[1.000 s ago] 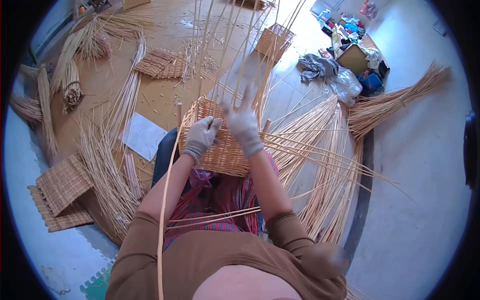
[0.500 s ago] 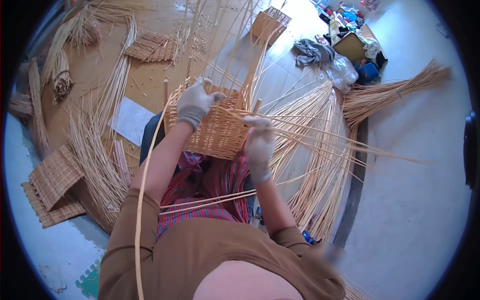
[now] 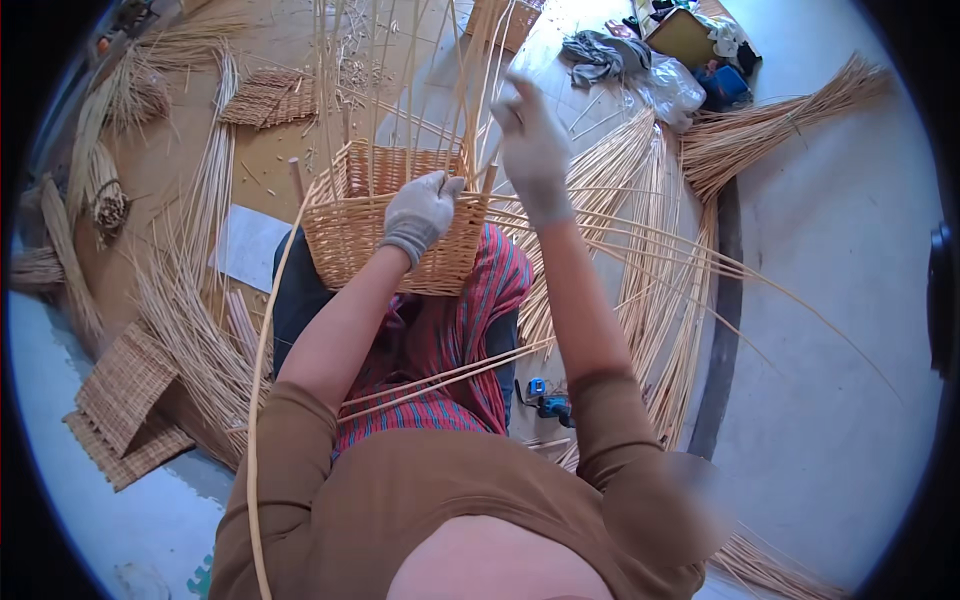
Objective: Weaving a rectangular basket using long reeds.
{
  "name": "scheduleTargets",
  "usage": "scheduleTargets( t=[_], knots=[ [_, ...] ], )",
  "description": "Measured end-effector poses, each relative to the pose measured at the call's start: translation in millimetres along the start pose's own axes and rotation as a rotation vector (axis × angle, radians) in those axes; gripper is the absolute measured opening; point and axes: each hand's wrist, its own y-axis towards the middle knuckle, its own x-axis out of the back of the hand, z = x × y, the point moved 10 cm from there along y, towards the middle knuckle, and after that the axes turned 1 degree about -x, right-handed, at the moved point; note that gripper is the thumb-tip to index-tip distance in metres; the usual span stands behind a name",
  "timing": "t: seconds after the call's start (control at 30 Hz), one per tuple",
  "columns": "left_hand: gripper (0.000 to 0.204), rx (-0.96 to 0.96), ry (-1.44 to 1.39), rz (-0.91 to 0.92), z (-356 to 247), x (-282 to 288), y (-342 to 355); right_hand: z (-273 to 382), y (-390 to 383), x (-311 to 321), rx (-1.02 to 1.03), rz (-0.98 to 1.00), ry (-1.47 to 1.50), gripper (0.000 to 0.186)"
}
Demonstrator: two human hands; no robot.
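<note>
A half-woven wicker basket [image 3: 390, 245] rests on my lap, its opening turned up and long upright stakes [image 3: 375, 100] rising from it. My gloved left hand [image 3: 422, 212] is closed at the near rim, pinching wicker strands against the weave by the right corner. Right of the basket, my gloved right hand [image 3: 535, 155] is raised beside the upright stakes, its fingers curled and slightly blurred. What they hold I cannot make out. Several loose weaving strands [image 3: 690, 255] run from that corner out to the right.
Bundles of wicker rods [image 3: 640, 200] fan over the floor at right, with another bundle [image 3: 780, 125] beyond. Woven panels [image 3: 130, 390] lie at left. A power tool [image 3: 550, 403] sits beside my right leg. A plastic bag [image 3: 672, 92] and grey cloth [image 3: 600, 58] lie at the back.
The basket has tipped so its inside shows more. My left hand has moved down and right along the rim. My right hand has risen from beside the basket to the stakes.
</note>
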Motion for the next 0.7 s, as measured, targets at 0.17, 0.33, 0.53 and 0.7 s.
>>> scheduleTargets(
  t=[0.17, 0.33, 0.53, 0.7],
  knots=[
    [0.040, 0.070, -0.003, 0.058, 4.7, 1.8, 1.0, 20.3, 18.1, 34.2, 0.196, -0.389, -0.686, 0.070],
    [0.060, -0.580, 0.257, -0.508, -79.2, 47.0, -61.8, -142.7, -46.1, -3.1, -0.193, 0.355, -0.560, 0.032],
    [0.094, -0.650, 0.356, -0.204, -62.5, -19.9, -41.7, -152.6, -44.8, 17.9, -0.259, 0.735, -0.772, 0.061],
    [0.089, -0.649, 0.221, -0.208, -62.6, -21.2, -40.8, -172.7, -85.7, 19.8, -0.353, 0.622, -0.625, 0.059]
  ],
)
